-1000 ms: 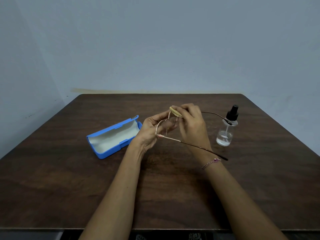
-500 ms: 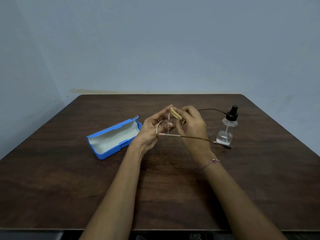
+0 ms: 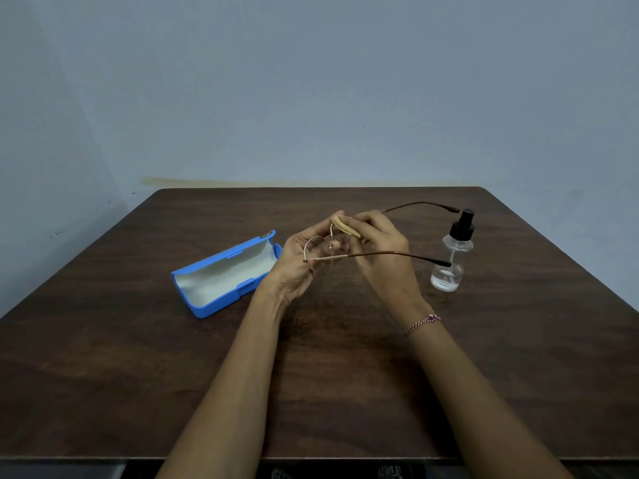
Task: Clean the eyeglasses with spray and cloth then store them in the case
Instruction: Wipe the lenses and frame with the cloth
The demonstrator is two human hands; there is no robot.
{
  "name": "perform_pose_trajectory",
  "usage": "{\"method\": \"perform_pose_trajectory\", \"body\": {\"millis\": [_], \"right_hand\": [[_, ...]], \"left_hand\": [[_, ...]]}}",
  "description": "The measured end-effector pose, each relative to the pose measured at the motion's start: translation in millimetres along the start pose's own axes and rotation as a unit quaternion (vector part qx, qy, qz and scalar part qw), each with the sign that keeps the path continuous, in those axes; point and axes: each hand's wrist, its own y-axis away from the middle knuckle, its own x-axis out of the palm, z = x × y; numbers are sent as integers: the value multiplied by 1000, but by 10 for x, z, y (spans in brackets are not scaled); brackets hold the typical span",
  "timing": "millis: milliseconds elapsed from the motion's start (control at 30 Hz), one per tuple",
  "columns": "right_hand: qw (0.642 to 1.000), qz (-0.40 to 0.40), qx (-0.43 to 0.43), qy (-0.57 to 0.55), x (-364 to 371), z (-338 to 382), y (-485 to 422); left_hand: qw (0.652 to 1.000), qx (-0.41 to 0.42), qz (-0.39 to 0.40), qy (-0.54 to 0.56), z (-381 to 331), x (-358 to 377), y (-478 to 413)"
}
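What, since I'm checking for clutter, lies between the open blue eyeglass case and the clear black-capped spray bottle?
Head view: the left hand holding thin gold-rimmed eyeglasses and the right hand pinching a tan cloth, above the dark wooden table.

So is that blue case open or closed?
Open: the blue case lies on the table with its lid tipped back and its pale lining showing.
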Motion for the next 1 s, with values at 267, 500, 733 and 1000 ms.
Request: {"method": "perform_pose_trajectory", "body": {"millis": [267, 500, 733, 1000], "right_hand": [[999, 14, -42, -8, -13, 53, 31], [1000, 9, -11, 14, -15, 19, 30], [999, -5, -18, 31, 26, 39, 35], [999, 17, -30, 21, 25, 60, 63]], "left_hand": [[999, 25, -14, 35, -33, -18, -13], [997, 38, -10, 65, -42, -29, -5], [999, -4, -24, 25, -10, 12, -19], [995, 30, -64, 64, -71, 21, -5]]}}
